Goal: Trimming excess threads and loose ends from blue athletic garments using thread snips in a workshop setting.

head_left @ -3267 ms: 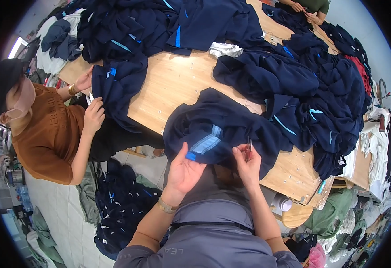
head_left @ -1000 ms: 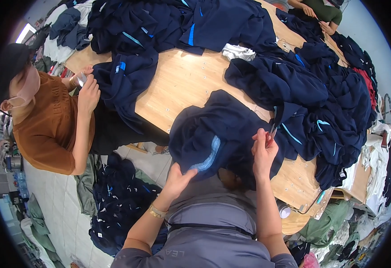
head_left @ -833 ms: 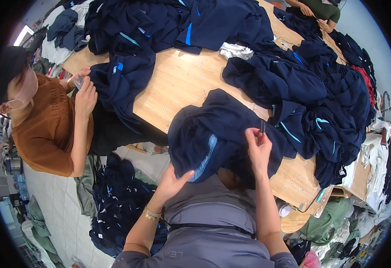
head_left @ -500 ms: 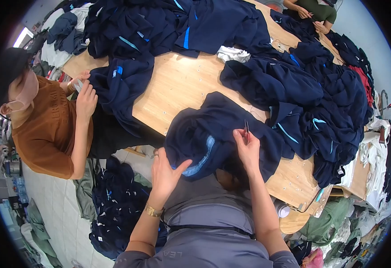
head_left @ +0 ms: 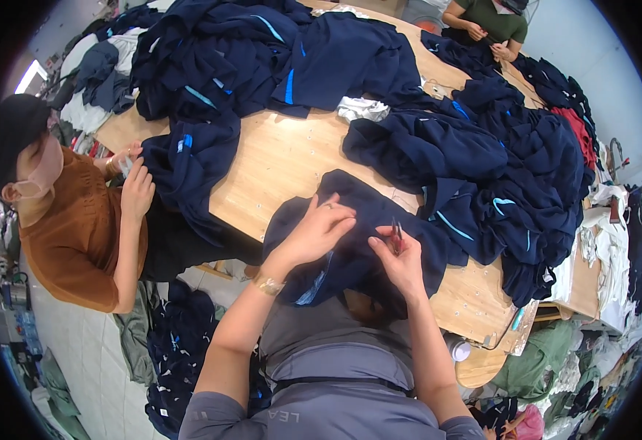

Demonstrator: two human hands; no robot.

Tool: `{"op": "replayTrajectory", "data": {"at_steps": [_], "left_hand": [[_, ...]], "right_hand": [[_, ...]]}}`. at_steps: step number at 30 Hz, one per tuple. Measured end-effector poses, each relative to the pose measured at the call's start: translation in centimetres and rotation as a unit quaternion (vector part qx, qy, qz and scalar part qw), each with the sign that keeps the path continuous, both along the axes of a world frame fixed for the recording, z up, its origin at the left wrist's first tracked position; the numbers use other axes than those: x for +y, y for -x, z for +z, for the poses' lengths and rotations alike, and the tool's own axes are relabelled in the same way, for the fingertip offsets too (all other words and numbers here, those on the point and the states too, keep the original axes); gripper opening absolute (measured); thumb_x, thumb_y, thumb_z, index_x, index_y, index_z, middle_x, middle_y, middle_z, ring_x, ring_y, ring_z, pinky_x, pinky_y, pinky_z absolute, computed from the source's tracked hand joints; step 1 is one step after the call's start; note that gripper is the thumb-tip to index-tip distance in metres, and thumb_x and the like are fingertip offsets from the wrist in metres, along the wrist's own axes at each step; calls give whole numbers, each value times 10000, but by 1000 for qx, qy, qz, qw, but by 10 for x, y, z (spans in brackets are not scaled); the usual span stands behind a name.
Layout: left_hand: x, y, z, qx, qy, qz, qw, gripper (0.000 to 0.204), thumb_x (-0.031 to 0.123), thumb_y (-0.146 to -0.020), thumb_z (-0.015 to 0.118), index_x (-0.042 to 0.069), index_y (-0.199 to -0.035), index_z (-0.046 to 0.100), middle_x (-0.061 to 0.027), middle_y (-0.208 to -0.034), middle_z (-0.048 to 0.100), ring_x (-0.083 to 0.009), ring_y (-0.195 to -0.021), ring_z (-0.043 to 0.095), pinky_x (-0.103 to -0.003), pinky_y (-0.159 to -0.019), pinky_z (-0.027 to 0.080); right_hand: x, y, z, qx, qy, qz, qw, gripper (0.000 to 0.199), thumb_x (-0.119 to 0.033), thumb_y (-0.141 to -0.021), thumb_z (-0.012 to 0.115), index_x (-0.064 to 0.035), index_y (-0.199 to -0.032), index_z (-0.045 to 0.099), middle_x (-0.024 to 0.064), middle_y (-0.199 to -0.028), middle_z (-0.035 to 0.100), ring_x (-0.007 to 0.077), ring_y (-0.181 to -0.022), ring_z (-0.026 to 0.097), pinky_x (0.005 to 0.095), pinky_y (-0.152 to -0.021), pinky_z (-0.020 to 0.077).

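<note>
A navy garment [head_left: 358, 196] with a light-blue inner band [head_left: 314, 282] is bunched over the near table edge in front of me. My left hand [head_left: 319, 229] reaches across it, fingers stretched and partly apart, back of the hand upward. Whether its fingertips press on the cloth I cannot tell. My right hand [head_left: 400, 258] is closed around small thread snips [head_left: 396, 235] with reddish handles, their dark blades pointing away from me just above the same garment.
Heaps of navy garments [head_left: 475, 154] cover the right and far parts of the wooden table [head_left: 284, 154]. A white cloth [head_left: 363, 108] lies between them. A co-worker in brown [head_left: 79, 227] handles navy cloth at left; another person [head_left: 488, 29] works at far right. More garments [head_left: 178, 359] are piled low at left.
My left hand has left the light-blue band and moved up and right onto the navy cloth. The garment's opening has folded over. My right hand keeps the snips, slightly lower.
</note>
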State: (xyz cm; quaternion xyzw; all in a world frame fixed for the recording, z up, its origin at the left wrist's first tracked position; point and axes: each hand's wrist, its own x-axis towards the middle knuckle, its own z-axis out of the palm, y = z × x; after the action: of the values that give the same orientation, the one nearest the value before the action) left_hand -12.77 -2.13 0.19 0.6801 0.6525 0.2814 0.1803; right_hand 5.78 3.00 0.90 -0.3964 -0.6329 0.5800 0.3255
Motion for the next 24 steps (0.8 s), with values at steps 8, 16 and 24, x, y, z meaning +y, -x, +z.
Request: {"op": "replayTrajectory", "data": {"at_steps": [8,16,24], "left_hand": [[-40,-12,26,-553,-9,99,827,112,115,-909,514,14,-886,555,55,-780,516,-1,-705,425,-156,-639,358],[-53,-16,29,-669,-29,144,728,97,120,-905,527,33,-918,568,53,-829,531,-5,-760,444,-148,-698,353],[-56,-19,32,-694,-12,116,711,93,118,-904,528,34,-919,565,46,-856,542,-5,-788,462,-150,-715,365]], "right_hand": [[-9,11,16,14,-31,27,999,162,-133,-784,678,-27,-855,577,-78,-558,346,16,-504,269,189,-462,221],[-17,-2,35,-54,-245,102,963,264,-252,-777,647,-13,-753,537,83,-577,462,197,-493,468,271,-473,359],[-19,0,35,-129,-331,108,929,363,-362,-740,677,-46,-658,521,69,-573,495,233,-471,494,302,-440,355]]}}
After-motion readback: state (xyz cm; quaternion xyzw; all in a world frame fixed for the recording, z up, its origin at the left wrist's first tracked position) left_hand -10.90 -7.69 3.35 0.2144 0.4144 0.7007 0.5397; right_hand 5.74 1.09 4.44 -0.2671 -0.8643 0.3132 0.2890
